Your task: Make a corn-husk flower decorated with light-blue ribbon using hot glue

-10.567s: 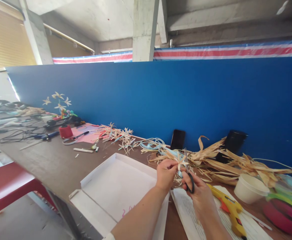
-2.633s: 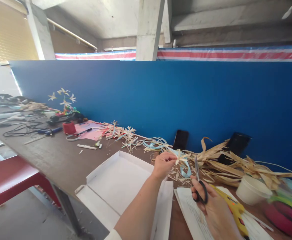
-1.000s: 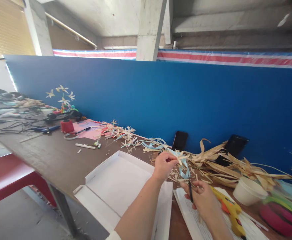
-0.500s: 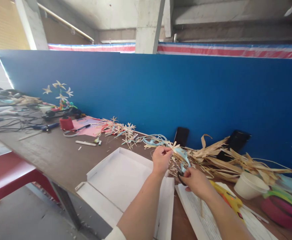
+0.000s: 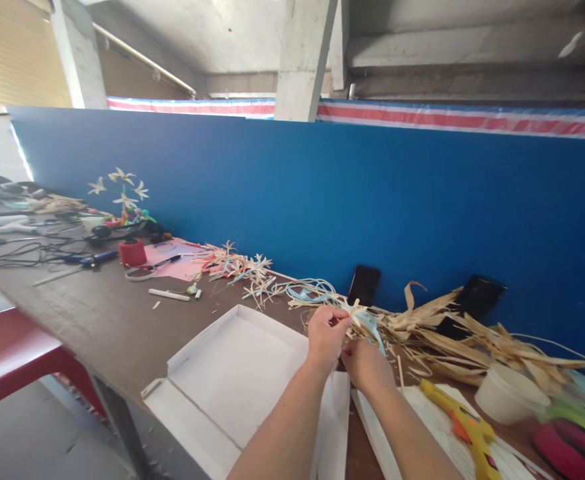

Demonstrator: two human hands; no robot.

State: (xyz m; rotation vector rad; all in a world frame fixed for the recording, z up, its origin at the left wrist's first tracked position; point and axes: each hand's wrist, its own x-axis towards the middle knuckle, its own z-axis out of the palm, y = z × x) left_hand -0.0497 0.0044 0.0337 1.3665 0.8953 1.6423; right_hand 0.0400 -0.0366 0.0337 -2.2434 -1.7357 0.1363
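My left hand [image 5: 325, 333] pinches a small straw flower [image 5: 354, 311] with a light-blue ribbon [image 5: 373, 325] hanging from it, held above the brown table [image 5: 97, 313]. Just below and to the right, my right hand [image 5: 365, 363] is curled, its fingers up against the flower's underside and the ribbon. What those fingers hold is hidden, and no scissors show. A heap of dried husks [image 5: 452, 333] lies right behind both hands.
A shallow white box [image 5: 232, 373] lies open left of my arms. Right of them are a printed sheet [image 5: 422, 433], a yellow glue gun [image 5: 465, 427] and a white cup [image 5: 509, 393]. Two black phones [image 5: 363, 285] lean on the blue partition [image 5: 292, 193]. A red stool [image 5: 7, 360] stands at lower left.
My right hand, which held black scissors apart from the flower, has come up and left to meet my left hand. The scissors have dropped out of sight.
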